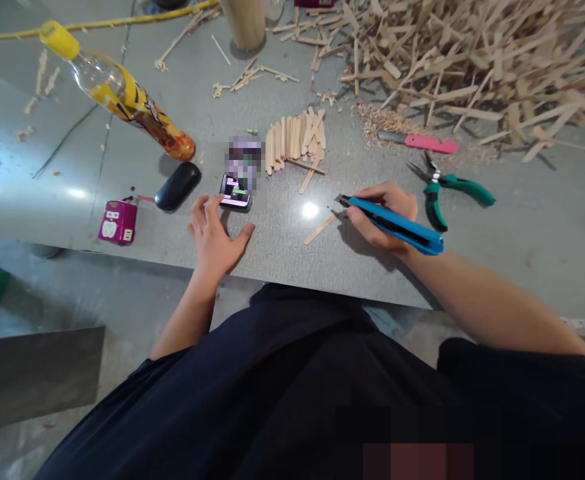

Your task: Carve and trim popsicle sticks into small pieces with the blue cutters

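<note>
My right hand (385, 210) is closed round a blue utility knife (397, 227), its tip pointing left over the table. Just under that tip lies a single flat wooden stick (319, 229). My left hand (215, 237) has its fingers spread, the index finger at the lower left edge of a smartphone (235, 192) with a lit screen. The phone's upper part is blurred out. Beyond it, a row of wooden sticks (292, 137) lies side by side, with a few crossing on top.
A large heap of wooden sticks (472, 60) fills the back right. Before it lie a pink-handled knife (430, 143) and green-handled pliers (437, 183). Leftward are a yellow-capped bottle (127, 97), a black case (178, 187) and a magenta socket adapter (117, 222). The grey table (272, 250) ends near my body.
</note>
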The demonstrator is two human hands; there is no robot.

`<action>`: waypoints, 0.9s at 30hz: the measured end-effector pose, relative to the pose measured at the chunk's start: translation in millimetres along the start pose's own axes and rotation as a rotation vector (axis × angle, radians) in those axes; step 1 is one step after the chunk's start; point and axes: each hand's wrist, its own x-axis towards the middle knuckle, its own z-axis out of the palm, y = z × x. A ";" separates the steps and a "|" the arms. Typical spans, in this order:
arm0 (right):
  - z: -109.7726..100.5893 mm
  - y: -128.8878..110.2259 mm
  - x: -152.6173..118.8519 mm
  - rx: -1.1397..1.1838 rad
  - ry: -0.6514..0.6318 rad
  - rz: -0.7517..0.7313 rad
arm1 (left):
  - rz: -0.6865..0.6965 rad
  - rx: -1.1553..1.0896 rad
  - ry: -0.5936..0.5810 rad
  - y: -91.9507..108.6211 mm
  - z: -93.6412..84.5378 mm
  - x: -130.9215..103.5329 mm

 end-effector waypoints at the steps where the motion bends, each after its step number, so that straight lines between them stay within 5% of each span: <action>1: 0.0 0.4 -0.2 -0.007 -0.001 0.013 | -0.004 -0.021 0.001 -1.6 1.1 2.6; 8: -0.2 1.5 -0.2 -0.042 -0.029 0.046 | 0.041 -0.128 0.009 -10.6 9.9 11.6; 15: -1.4 3.5 0.3 -0.050 -0.070 0.051 | 0.160 0.005 -0.052 6.4 6.0 3.8; 22: 0.8 5.3 -0.5 -0.023 -0.072 0.068 | 0.396 -0.023 0.088 -7.8 23.7 7.7; 27: 0.4 4.3 0.5 -0.047 -0.088 0.101 | 0.309 -0.038 0.021 -5.2 19.0 7.4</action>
